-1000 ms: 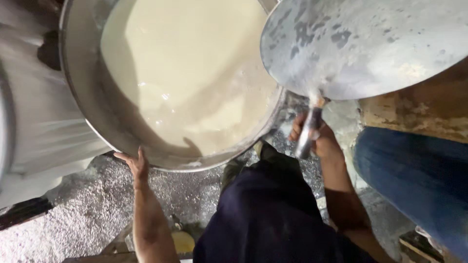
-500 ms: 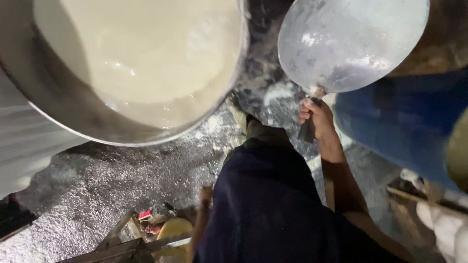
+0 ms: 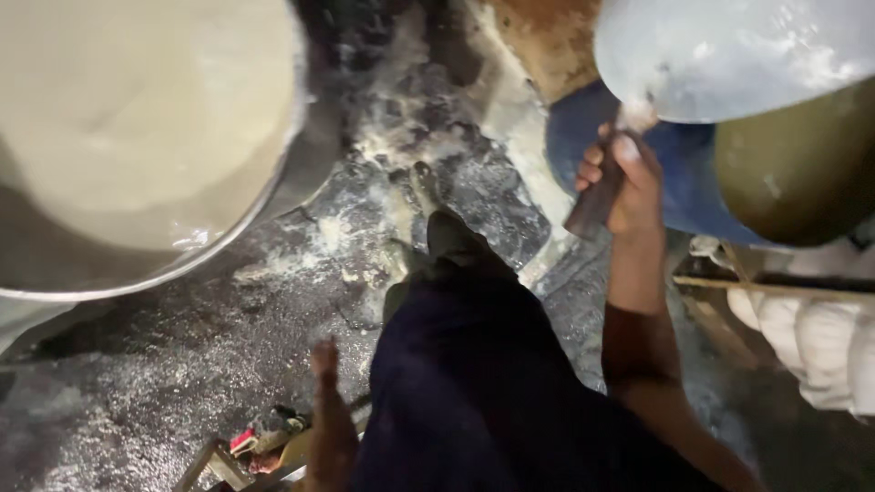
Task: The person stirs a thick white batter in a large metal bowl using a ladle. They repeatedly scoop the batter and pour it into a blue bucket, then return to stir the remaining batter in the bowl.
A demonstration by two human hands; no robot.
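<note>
Overhead, right hand [image 3: 629, 178] gripping dark handle [image 3: 594, 205], round, seemingly metal pan [image 3: 729, 55]

Count: 2 hands, right [image 3: 629, 187] closed on 1 pan handle [image 3: 597, 196], left [image 3: 325, 364] hanging free. 1 pan [image 3: 729, 55] above the right hand. 1 big vat [image 3: 137, 146] of pale batter up-left of the left hand. 1 blue drum [image 3: 693, 182] behind the right hand. 1 shoe [image 3: 456, 237] between them.

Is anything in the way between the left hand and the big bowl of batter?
Nothing visible. The left hand hangs low beside the leg, apart from the bowl at upper left; only wet, flour-spattered floor shows between them. The right hand grips the ladle handle.
</note>
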